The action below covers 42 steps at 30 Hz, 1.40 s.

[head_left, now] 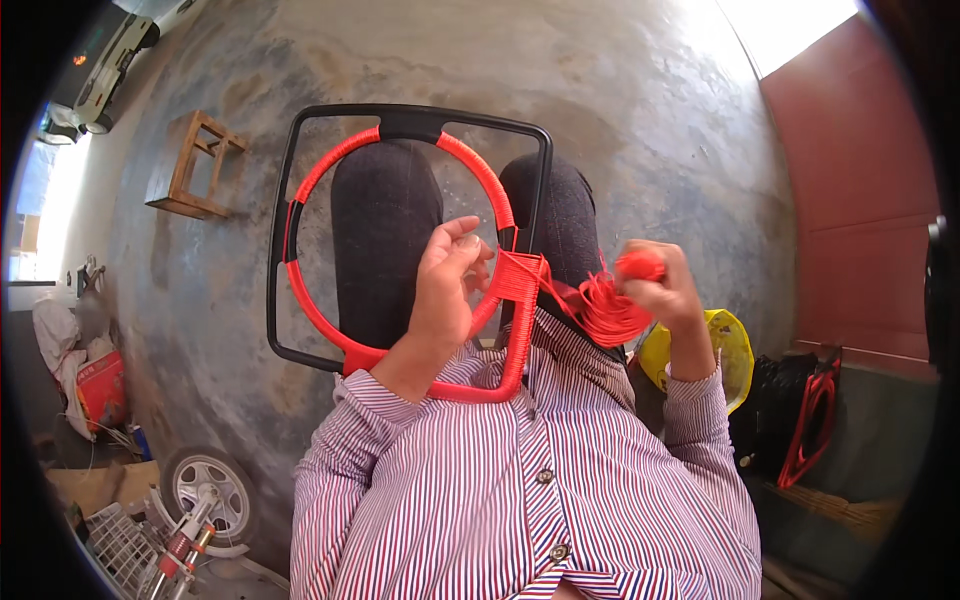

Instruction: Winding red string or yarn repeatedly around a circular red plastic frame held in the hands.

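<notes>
A black square frame with a round inner ring (322,178) lies across my thighs. Red cord is wound tightly round much of the ring and over the frame's near right corner (520,290); black stretches show between the wrapped parts. My left hand (448,275) is inside the ring near its right side, fingers apart and loosely bent, with nothing visible in them. Off to the right, my right hand (665,285) is closed round a bundle of red cord (612,312). Loose strands hang from that bundle, and some run to the wrapped corner.
A yellow container (735,350) is beside my right forearm, with a red-rimmed black frame (812,420) beyond it. A wooden stool (195,165) stands at the far left. Near left are a wheel (210,495) and a white wire rack (122,540). A red panel (860,190) borders the right side.
</notes>
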Available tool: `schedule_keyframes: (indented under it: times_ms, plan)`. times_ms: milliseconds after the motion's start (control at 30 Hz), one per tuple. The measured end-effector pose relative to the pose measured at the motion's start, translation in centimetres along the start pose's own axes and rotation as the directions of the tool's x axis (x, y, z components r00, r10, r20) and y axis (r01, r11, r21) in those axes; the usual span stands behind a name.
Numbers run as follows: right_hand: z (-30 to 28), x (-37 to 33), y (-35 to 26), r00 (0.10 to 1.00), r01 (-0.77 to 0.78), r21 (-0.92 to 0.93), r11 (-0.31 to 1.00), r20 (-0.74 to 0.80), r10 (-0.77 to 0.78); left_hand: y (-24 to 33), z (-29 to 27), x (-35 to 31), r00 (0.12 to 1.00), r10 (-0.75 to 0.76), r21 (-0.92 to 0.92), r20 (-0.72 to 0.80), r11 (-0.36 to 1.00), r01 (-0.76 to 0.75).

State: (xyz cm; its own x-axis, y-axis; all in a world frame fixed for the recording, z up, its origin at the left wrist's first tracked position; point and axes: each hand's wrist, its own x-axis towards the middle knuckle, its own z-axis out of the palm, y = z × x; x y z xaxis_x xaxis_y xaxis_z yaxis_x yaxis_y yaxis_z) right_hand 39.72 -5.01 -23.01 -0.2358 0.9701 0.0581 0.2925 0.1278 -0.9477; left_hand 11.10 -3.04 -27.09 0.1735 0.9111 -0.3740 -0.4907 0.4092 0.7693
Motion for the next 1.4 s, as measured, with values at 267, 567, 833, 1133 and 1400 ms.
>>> schedule_keyframes:
  times_ms: [267,567,833,1133,1400]
  plan:
    - [-7.9,-2.3,2.7,0.642,0.501,0.705,0.502,-0.692,0.331,1.2,1.8,-0.2,0.971,-0.137,-0.119,0.197,0.980,0.162]
    - [2.2,-0.8,2.0,0.903,-0.355,0.453,0.818,-0.060,0.425,1.1,1.7,0.0,0.945,-0.160,-0.189,0.285,0.957,0.219]
    - [2.7,0.5,3.5,0.904,-0.316,0.438,0.842,-0.129,0.407,0.8,1.0,0.3,0.924,-0.220,-0.143,0.314,0.951,0.275]
    - [3.8,-2.6,4.4,0.840,-0.423,0.504,0.753,-0.095,0.535,1.5,1.9,0.3,0.925,-0.315,0.007,0.211,0.947,0.321]
    - [4.6,-4.0,3.7,0.882,-0.406,0.350,0.844,-0.092,0.462,2.1,0.2,0.5,0.874,-0.388,0.047,0.292,0.919,0.392]
